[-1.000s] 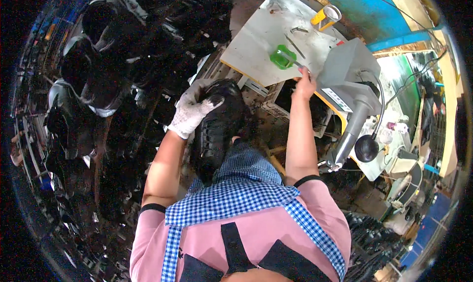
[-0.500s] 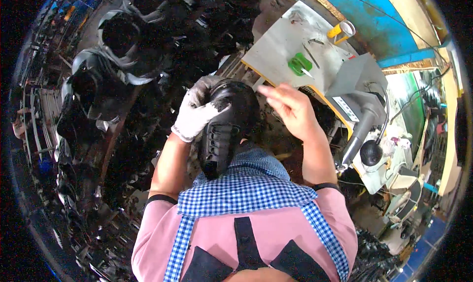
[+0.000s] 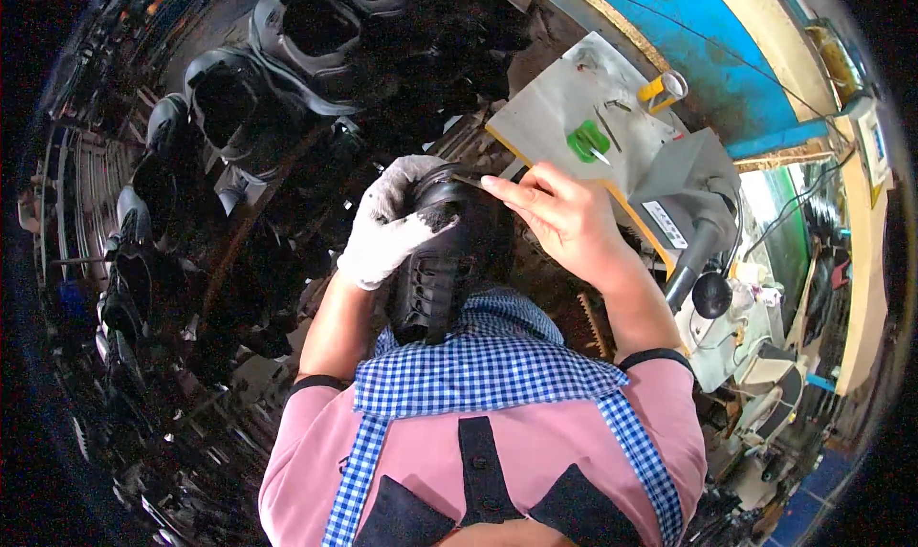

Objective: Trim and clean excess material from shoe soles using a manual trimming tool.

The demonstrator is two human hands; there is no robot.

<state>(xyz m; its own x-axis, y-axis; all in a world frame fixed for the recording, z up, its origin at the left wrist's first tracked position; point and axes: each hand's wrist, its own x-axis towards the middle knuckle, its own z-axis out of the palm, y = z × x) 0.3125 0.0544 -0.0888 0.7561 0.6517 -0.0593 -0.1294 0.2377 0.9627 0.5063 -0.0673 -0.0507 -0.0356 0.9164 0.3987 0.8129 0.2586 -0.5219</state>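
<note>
A black lace-up shoe is held in front of my apron, its laced opening toward me and its toe away. My left hand, in a whitish work glove, is closed around the toe end, with the thumb on the side facing me. Bare, my right hand pinches a thin, dark stick-like tool between thumb and forefinger. Its far end meets the edge of the shoe near the toe. What kind of tool it is cannot be made out.
Many black shoes crowd racks at the left and far left. At the right, a grey-topped bench carries a green holder, a yellow cup and thin tools. A grey machine stands on its near side.
My right hand has come in toward the shoe's toe, and the thin tool in its pinch now shows against the edge. My left hand still grips the shoe, with its thumb shifted slightly. The view has turned a little.
</note>
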